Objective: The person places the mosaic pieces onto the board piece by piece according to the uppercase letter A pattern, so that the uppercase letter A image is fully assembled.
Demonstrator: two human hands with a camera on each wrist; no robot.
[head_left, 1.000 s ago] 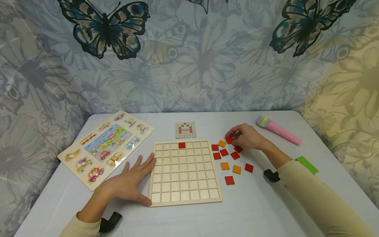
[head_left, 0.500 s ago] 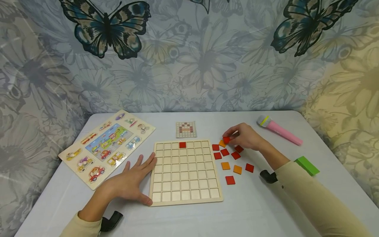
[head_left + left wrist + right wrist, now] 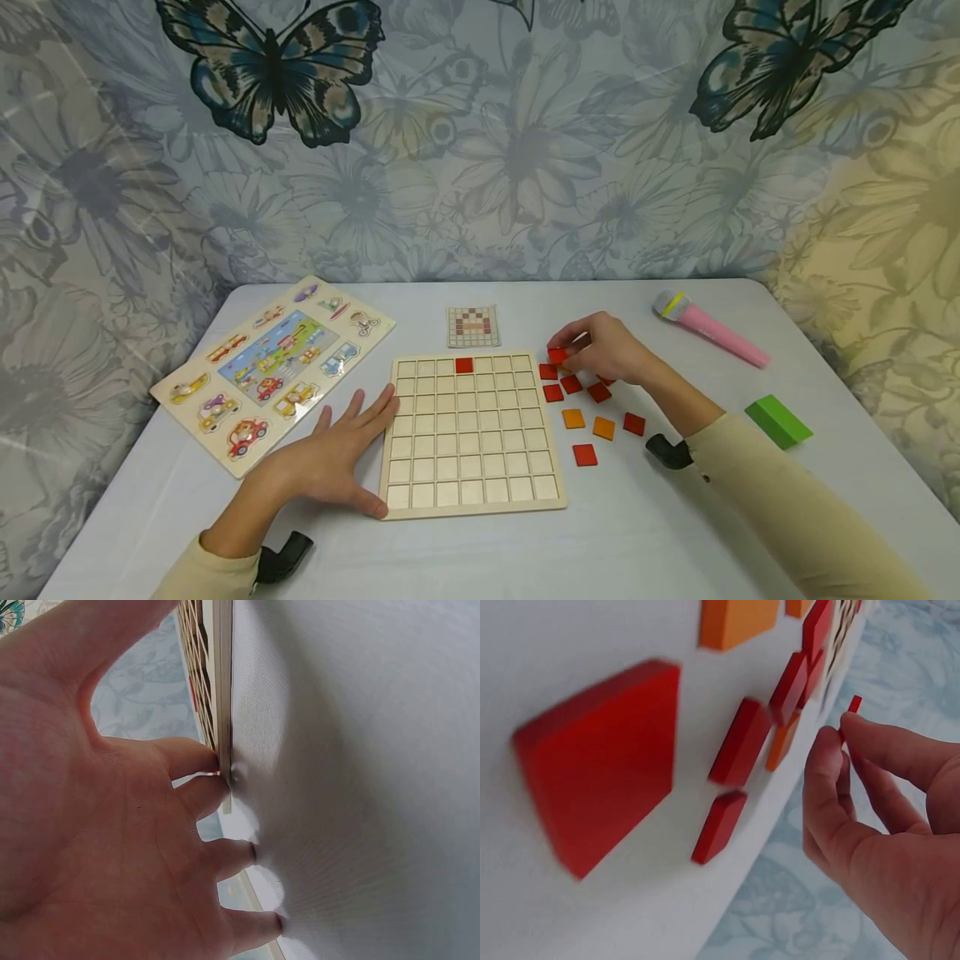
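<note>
In the head view, a wooden grid board [image 3: 476, 435] lies mid-table, with one red square tile [image 3: 464, 365] in its top row. My left hand [image 3: 333, 454] rests along the board's left edge, thumb at the near corner and fingers spread; the left wrist view shows the fingertips [image 3: 241, 853] on the tabletop and against the edge. Above the loose tiles, right of the board's far corner, my right hand [image 3: 606, 348] pinches another red square tile [image 3: 557, 356] between thumb and fingers. In the right wrist view that pinched tile [image 3: 856, 704] shows edge-on, lifted off the table.
Several red and orange tiles [image 3: 573, 418] lie right of the board. A small pattern card [image 3: 473, 327] sits behind it. Vehicle puzzle board [image 3: 273, 375] is at left; a pink toy microphone [image 3: 712, 331] and green block [image 3: 778, 422] are at right.
My right hand has moved left towards the board, carrying the pinched red tile over the orange one. The left hand has stayed at the board's edge.
</note>
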